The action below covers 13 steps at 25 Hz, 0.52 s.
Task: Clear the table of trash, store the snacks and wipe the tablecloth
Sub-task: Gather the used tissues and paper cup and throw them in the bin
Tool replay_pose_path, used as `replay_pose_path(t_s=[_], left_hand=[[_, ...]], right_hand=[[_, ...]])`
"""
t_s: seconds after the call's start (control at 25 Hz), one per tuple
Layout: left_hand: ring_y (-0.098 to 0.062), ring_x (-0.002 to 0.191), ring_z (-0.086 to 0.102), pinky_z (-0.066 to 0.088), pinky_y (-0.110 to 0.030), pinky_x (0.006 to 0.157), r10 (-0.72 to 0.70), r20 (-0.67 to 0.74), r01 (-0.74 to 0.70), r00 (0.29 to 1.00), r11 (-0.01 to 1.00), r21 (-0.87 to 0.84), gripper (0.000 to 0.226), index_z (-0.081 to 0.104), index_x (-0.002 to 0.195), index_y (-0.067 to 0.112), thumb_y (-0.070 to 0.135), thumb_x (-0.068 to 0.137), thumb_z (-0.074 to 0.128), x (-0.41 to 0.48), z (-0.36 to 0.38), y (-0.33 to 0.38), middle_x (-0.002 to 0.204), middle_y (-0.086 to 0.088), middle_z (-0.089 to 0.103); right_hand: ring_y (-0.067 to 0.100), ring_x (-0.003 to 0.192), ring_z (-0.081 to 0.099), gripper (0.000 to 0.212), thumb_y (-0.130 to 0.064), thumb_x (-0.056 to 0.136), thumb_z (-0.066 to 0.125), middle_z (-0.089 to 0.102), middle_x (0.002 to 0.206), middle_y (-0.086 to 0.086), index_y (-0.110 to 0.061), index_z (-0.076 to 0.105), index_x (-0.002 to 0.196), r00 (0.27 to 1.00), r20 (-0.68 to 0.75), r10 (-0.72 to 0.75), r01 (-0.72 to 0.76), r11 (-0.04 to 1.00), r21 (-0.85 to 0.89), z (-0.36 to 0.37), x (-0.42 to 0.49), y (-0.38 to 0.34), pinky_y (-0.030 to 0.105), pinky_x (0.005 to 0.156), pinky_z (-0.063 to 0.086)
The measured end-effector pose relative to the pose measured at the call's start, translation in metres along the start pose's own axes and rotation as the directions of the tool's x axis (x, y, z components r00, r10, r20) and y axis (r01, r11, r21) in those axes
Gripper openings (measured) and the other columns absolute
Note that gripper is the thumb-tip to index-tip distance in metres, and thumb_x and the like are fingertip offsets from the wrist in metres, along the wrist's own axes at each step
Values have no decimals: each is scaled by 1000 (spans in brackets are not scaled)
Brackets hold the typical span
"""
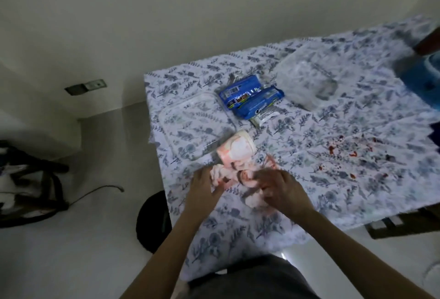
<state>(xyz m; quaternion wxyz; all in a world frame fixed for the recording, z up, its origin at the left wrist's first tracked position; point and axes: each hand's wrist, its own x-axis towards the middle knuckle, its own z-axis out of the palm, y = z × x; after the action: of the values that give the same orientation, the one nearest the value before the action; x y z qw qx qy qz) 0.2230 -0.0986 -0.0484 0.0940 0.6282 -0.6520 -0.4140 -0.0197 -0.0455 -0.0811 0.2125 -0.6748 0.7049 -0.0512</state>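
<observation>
Crumpled tissues (pixel 238 180), red-stained, lie near front edge of tablecloth (pixel 297 151). Left hand (pixel 202 186) & right hand (pixel 281 191) both close on them. Blue snack packs (pixel 250 98) further back; red spots (pixel 352 155) at right.

Scene lighting is dim and cool, with soft shadows. Motion blur softens the whole frame, strongest at the right edge. Wide-angle distortion bends the bench (pixel 309 203) edges.

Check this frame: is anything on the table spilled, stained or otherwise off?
Yes. Red spots and smears are scattered over the tablecloth, to the right of both hands. The crumpled tissues between the left hand and right hand carry reddish marks too.
</observation>
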Motion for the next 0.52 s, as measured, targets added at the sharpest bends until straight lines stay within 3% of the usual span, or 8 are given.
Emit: replay_pose_path(t_s=[0.12, 0.2, 0.28, 0.4, 0.48, 0.52], left_hand=[[-37, 136, 34, 35, -46, 107, -28, -78, 32, 997, 998, 58, 73, 33, 144, 8, 39, 85, 64, 2, 29, 17, 147, -18, 34], [-38, 138, 33, 34, -50, 111, -119, -143, 122, 983, 992, 14, 81, 36, 143, 7, 49, 80, 63, 3, 51, 30, 147, -20, 36], [-39, 137, 35, 35, -50, 110, -248, -282, 238, 927, 969, -68, 81, 46, 135, 7, 59, 74, 52, -2, 76, 43, 146, -19, 39], [-33, 139, 29, 35, -48, 110, -217, -230, 197, 949, 974, -107, 80, 39, 139, 16, 57, 73, 58, -8, 79, 52, 151, -12, 31], [-33, 143, 23, 31, -48, 113, -251, -224, 239, 942, 968, -81, 94, 25, 148, 16, 56, 74, 66, -2, 87, 39, 155, -12, 24], [-34, 144, 22, 29, -47, 114, -213, -218, 220, 952, 975, 6, 99, 22, 149, 14, 60, 73, 65, -3, 89, 41, 156, -13, 22]], right_hand=[[18, 86, 57, 60, -22, 74, 72, 55, 107, 1, -22, 50, 130, 994, 88, -60, 58, 998, 25, -3, 7, 11, 33, 75, 52], [15, 83, 56, 46, -16, 78, 69, 56, 99, -3, -22, 58, 122, 996, 52, -69, 58, 982, 182, -15, 17, 15, 25, 73, 47], [18, 86, 63, 37, -14, 80, 67, 66, 99, 2, -18, 62, 116, 981, 142, -136, 88, 949, 302, -25, 43, 13, 27, 76, 51], [15, 87, 67, 23, -15, 81, 69, 72, 95, 3, -15, 66, 104, 986, 161, -51, -48, 829, 557, -26, 54, -2, 29, 81, 54], [13, 80, 68, 16, -25, 84, 67, 72, 88, -1, -17, 66, 99, 987, 142, -80, 1, 875, 484, -19, 61, -6, 28, 74, 55], [13, 75, 67, 15, -29, 87, 64, 72, 85, -2, -18, 66, 96, 997, 61, -53, 22, 905, 425, -23, 63, 1, 29, 68, 55]])
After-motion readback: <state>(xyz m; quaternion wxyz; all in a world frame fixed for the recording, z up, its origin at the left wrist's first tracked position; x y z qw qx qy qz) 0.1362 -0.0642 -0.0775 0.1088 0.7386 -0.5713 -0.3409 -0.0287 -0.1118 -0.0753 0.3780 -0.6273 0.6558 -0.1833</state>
